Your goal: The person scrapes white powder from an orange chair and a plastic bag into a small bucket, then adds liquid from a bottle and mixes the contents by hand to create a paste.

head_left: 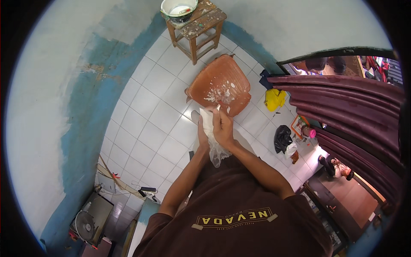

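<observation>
Left hand (202, 136) and right hand (223, 129) grasp a plastic bag (208, 124) by the near edge of the orange seat (218, 72). Tiled floor (145, 107) gives room left of the seat; a wooden stool (201, 29) stands beyond it.

The person over there has left hand (202, 136) and right hand (223, 128) around a clear plastic bag (218, 156) of white material, near a white-spattered orange plastic chair (207, 79).

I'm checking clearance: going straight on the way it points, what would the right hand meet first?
Beyond the held bag, probably the white-spattered orange seat ahead of the right hand, though depth is unclear from above.
</observation>
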`<state>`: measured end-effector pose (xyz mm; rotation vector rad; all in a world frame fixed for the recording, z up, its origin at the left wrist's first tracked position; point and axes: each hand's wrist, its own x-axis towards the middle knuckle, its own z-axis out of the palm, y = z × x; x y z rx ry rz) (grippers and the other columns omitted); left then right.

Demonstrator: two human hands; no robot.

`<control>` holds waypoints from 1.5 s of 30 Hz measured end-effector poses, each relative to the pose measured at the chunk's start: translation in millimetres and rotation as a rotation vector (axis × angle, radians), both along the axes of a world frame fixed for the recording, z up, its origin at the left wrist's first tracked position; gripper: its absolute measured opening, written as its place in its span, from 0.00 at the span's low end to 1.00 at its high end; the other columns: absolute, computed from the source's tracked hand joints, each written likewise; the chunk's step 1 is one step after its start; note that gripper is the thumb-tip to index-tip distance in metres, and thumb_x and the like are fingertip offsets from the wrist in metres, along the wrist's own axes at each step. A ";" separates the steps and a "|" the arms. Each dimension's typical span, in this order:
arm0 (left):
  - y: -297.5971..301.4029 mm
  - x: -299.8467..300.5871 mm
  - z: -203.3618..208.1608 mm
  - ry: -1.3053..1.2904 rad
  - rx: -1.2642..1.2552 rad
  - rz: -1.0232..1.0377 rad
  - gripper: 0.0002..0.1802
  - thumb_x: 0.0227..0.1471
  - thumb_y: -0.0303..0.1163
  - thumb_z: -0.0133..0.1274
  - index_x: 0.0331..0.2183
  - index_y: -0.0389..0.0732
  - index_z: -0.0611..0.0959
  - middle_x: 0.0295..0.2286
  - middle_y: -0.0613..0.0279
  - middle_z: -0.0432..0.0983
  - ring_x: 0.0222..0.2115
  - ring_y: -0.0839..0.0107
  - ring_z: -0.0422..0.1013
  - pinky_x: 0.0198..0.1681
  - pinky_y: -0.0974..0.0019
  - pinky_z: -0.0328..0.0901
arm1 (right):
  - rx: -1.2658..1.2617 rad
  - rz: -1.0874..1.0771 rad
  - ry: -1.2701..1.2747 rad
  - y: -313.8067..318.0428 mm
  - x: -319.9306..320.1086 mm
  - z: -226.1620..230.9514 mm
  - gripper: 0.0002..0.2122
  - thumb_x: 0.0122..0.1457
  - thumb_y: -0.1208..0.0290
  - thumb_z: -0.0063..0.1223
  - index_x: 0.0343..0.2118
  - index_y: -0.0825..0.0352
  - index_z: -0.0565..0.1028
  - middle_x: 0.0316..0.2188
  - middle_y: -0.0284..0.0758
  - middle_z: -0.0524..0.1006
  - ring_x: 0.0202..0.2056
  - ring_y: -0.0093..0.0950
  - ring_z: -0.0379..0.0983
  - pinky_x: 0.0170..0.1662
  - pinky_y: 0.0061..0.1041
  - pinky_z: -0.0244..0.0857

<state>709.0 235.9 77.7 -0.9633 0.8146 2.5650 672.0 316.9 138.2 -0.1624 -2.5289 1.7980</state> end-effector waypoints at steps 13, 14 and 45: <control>62.0 -86.5 -74.6 -0.090 0.042 -0.004 0.29 0.67 0.52 0.40 0.58 0.42 0.69 0.51 0.65 0.71 0.53 0.73 0.67 0.56 0.68 0.61 | -0.067 -0.094 -0.116 55.1 -75.6 -86.6 0.16 0.72 0.66 0.39 0.38 0.72 0.77 0.16 0.23 0.63 0.20 0.14 0.56 0.23 0.20 0.50; 71.5 -97.4 -78.4 -0.085 -0.017 0.005 0.30 0.66 0.54 0.41 0.59 0.43 0.68 0.52 0.65 0.70 0.53 0.73 0.66 0.57 0.68 0.60 | -0.033 -0.030 -0.027 62.6 -89.8 -90.3 0.16 0.72 0.67 0.39 0.37 0.72 0.78 0.16 0.24 0.62 0.19 0.14 0.56 0.23 0.21 0.50; 270.2 -126.4 -466.9 -0.285 -0.221 0.399 0.27 0.67 0.43 0.38 0.62 0.40 0.64 0.58 0.59 0.63 0.58 0.64 0.62 0.60 0.63 0.59 | 0.135 0.607 -0.114 223.3 -168.5 -469.2 0.07 0.61 0.75 0.49 0.37 0.73 0.74 0.25 0.54 0.76 0.29 0.52 0.76 0.32 0.44 0.69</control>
